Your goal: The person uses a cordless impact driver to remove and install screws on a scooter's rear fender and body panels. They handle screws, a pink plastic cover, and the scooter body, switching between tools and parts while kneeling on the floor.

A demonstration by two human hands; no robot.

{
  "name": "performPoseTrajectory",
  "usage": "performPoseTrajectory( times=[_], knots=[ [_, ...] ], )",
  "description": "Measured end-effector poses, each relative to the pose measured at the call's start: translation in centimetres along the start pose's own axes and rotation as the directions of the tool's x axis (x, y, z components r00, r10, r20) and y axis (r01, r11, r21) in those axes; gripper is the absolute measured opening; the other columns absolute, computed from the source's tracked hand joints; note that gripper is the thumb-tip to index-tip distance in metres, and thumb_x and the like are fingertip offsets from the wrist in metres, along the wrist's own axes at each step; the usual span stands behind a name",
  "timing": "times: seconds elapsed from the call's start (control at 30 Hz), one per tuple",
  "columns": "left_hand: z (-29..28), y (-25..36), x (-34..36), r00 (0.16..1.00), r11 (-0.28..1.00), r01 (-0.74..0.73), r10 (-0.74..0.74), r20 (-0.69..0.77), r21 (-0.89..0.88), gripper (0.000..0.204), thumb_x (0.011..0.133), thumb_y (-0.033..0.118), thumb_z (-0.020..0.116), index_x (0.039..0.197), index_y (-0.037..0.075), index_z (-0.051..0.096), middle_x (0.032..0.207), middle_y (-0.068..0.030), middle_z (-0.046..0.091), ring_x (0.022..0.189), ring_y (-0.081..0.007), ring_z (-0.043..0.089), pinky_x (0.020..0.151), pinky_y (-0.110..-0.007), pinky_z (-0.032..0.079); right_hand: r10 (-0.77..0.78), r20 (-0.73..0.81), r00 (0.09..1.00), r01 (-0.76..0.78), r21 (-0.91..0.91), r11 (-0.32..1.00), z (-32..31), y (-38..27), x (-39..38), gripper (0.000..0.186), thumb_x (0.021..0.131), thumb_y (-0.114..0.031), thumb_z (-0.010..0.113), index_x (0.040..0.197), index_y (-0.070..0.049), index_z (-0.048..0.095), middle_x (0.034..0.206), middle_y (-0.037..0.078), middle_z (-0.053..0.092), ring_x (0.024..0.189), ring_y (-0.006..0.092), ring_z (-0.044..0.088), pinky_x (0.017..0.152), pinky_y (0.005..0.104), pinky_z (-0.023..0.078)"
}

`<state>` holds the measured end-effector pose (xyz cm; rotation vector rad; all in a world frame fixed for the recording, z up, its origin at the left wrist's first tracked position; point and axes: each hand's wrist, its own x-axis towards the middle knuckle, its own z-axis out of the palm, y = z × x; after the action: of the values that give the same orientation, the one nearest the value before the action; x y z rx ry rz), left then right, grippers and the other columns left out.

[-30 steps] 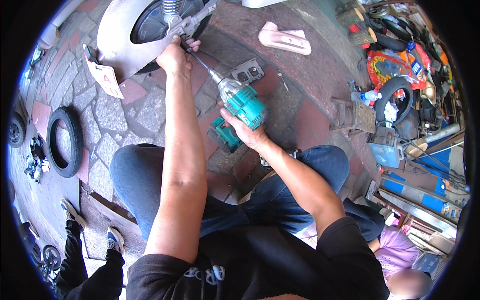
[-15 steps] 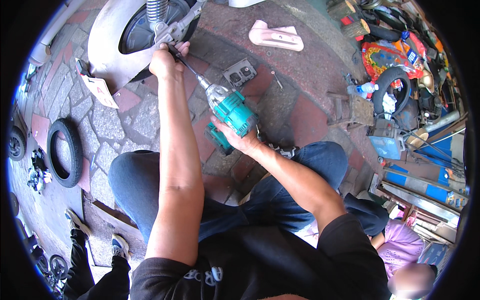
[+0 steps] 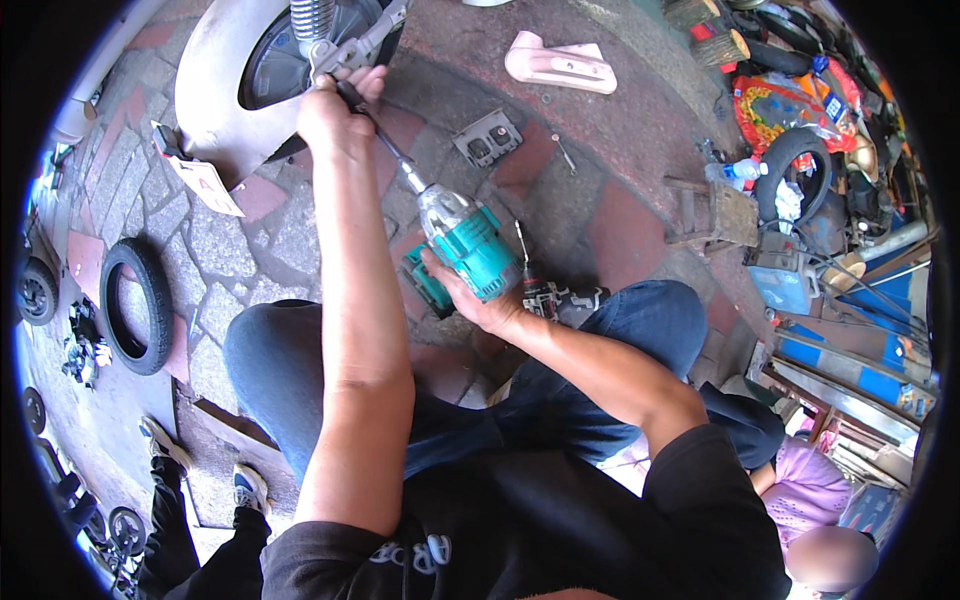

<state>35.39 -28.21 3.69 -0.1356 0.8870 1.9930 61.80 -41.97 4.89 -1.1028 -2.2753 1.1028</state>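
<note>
My left hand [image 3: 335, 115] is closed on the dark end of a long shaft [image 3: 385, 140] beside the silver bracket [image 3: 355, 55] on a vehicle's rear wheel, under a pale mudguard [image 3: 215, 95] with a plate. The shaft's tip is hidden by my fingers. My right hand [image 3: 472, 300] grips a teal and silver impact driver [image 3: 470, 240], fitted to that shaft's other end. A second power tool [image 3: 540, 298] lies below it, partly hidden. A metal part with two openings [image 3: 488, 140], a small wrench [image 3: 562, 152] and a pink cover [image 3: 560, 65] lie on the paving.
A loose tyre [image 3: 150, 305] lies left. A person's legs [image 3: 170, 540] stand lower left. Another person [image 3: 805, 475] is at lower right. A wooden stool [image 3: 710, 215], heaped tyres, bags [image 3: 760, 115] and a blue box [image 3: 775, 285] line the right side.
My hands and the driver sit further left in the view than a second ago; the driver is also lower. The second power tool shows more now. Both grips are unchanged.
</note>
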Motion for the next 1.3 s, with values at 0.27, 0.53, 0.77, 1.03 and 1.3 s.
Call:
performPoseTrajectory(
  times=[0.27,0.53,0.77,1.03,1.3],
  knots=[
    [-5.7,-11.1,0.8,0.917,0.96,0.259,-0.209,-0.339,0.109,0.037,0.109,0.029,0.034,0.101,-0.005,0.047,0.081,-0.0253,0.063,0.062,-0.0429,0.067,0.048,-0.042,0.055,0.514,0.154,0.844,-0.41,0.803,0.432,4.1,2.5,-3.5,0.017,0.094,-0.011,0.067,0.11,-0.004,0.065,0.083,0.005,0.065,0.072,0.013,0.061,0.068,0.0301,0.05],
    [-8.1,-17.8,2.3,0.865,0.856,0.463,-0.378,-0.329,0.232,0.042,0.108,0.029,0.036,0.13,-0.007,0.038,0.116,-0.0291,0.059,0.071,-0.0448,0.067,0.049,-0.046,0.058,0.664,0.315,0.678,-0.419,0.908,-0.002,5.4,4.9,-4.6,0.01,0.095,-0.016,0.065,0.101,-0.008,0.065,0.073,0.002,0.059,0.064,0.015,0.057,0.062,0.0292,0.046],
    [-8.0,-19.1,2.8,0.784,0.805,0.581,-0.515,-0.346,0.12,0.029,0.099,0.012,0.034,0.114,-0.002,0.054,0.093,-0.0216,0.061,0.066,-0.0358,0.063,0.052,-0.046,0.055,0.691,0.265,0.672,-0.448,0.889,0.095,5.1,6.5,-2.7,0.011,0.094,-0.02,0.067,0.096,-0.009,0.066,0.065,0.002,0.056,0.054,0.0141,0.053,0.055,0.0291,0.044],
    [-8.6,-15.4,5.9,0.92,0.838,0.391,-0.335,-0.206,0.382,0.02,0.097,0.013,0.039,0.081,0.009,0.049,0.067,-0.0043,0.039,0.048,-0.0139,0.033,0.044,-0.031,0.029,0.693,0.007,0.721,-0.502,0.695,0.515,0.6,0.7,-2.5,0.011,0.095,-0.02,0.069,0.097,-0.009,0.067,0.074,0.0,0.062,0.061,0.0093,0.057,0.053,0.0261,0.045],
    [-5.2,-29.5,-2.7,0.728,0.286,-0.374,-0.499,0.47,0.882,0.039,0.081,0.025,0.069,0.114,0.004,0.067,0.111,-0.0213,0.065,0.103,-0.0344,0.065,0.085,-0.043,0.054,0.63,0.219,0.745,-0.516,0.788,0.336,-15.4,-1.8,1.1,0.023,0.095,-0.018,0.068,0.11,-0.001,0.065,0.08,0.001,0.06,0.068,0.0102,0.057,0.069,0.028,0.052]
  ],
)
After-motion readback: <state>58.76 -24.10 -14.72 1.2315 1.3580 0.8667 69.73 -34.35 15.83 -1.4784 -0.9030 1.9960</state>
